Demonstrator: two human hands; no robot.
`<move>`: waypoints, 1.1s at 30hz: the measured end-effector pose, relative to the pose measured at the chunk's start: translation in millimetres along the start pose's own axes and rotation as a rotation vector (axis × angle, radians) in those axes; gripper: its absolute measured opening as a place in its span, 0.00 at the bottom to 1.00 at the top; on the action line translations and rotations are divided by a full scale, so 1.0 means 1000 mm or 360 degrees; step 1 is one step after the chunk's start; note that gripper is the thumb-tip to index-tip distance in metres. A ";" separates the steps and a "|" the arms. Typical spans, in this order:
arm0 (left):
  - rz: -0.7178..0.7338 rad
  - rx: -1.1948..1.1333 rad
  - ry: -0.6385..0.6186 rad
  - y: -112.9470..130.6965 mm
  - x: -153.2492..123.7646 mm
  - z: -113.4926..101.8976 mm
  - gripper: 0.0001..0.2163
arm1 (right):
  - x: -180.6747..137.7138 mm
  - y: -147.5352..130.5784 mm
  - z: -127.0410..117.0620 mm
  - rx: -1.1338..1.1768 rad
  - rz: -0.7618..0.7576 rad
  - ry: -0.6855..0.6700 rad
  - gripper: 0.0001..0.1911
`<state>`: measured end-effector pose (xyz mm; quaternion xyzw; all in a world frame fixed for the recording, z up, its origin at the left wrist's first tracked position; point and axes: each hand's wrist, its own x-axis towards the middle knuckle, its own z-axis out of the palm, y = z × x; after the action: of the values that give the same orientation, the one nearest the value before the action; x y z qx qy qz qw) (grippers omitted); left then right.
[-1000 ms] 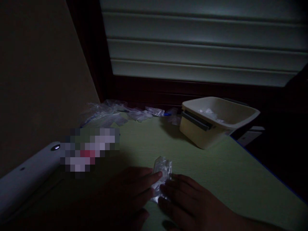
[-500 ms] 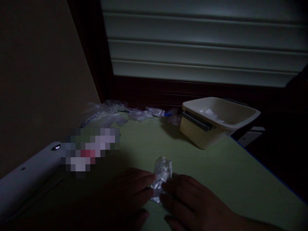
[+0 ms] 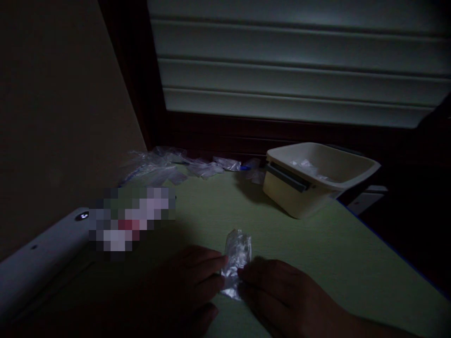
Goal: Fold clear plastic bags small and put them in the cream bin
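Observation:
A small clear plastic bag [image 3: 237,257], crinkled and shiny, lies on the green tabletop in front of me. My left hand [image 3: 197,281] rests at its left edge, fingers stretched out and thumb apart, the fingertips touching the plastic. From the other side, my right hand [image 3: 282,291] lies low over the table with its fingers extended. Its index fingertip touches the bag's right edge. Dim light darkens both hands, and the right thumb is hidden.
A cream plastic bin [image 3: 289,195] with dark handles stands at the table's right edge, clear plastic inside. More clear plastic bags [image 3: 162,164] lie along the back edge. At left are a long white object [image 3: 45,253] and a pixelated item [image 3: 134,220]. A slatted panel [image 3: 282,70] rises behind.
My right hand has drawn slightly down and away from the bag, uncovering more of its lower right edge. The left hand has stayed in place.

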<state>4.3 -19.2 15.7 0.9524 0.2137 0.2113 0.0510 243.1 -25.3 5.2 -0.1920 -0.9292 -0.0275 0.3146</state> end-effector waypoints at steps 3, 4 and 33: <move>0.0001 -0.0025 0.0034 0.001 0.000 0.000 0.10 | 0.000 0.000 0.000 -0.0001 0.0024 0.0008 0.14; -0.0004 -0.0036 0.0043 0.002 0.000 0.000 0.11 | 0.000 -0.001 0.000 -0.0004 0.0029 0.0018 0.14; 0.0004 -0.0041 -0.0030 0.000 0.002 -0.001 0.11 | -0.006 0.000 0.005 0.0008 0.0180 -0.0122 0.16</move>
<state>5.8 -18.4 17.0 0.9539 0.2092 0.2050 0.0650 244.5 -26.9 -2.0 -0.2444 -0.9283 0.0001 0.2804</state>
